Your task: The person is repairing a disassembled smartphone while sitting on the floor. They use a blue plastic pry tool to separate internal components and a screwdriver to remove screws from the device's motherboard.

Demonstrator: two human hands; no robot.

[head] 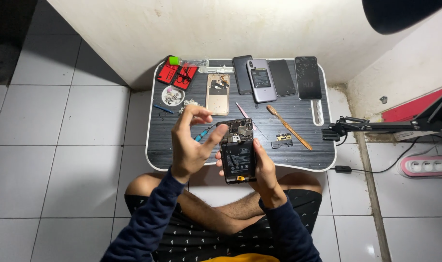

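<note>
My right hand [264, 167] cradles the opened black phone with exposed battery [239, 156], long axis pointing away; my left hand [194, 140], fingers spread and empty, hovers just left of its top.

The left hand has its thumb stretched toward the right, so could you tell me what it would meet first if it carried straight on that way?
Most likely the opened phone held in the right hand. The left hand has its thumb tip almost at the phone's upper left corner, though depth is unclear.
</note>
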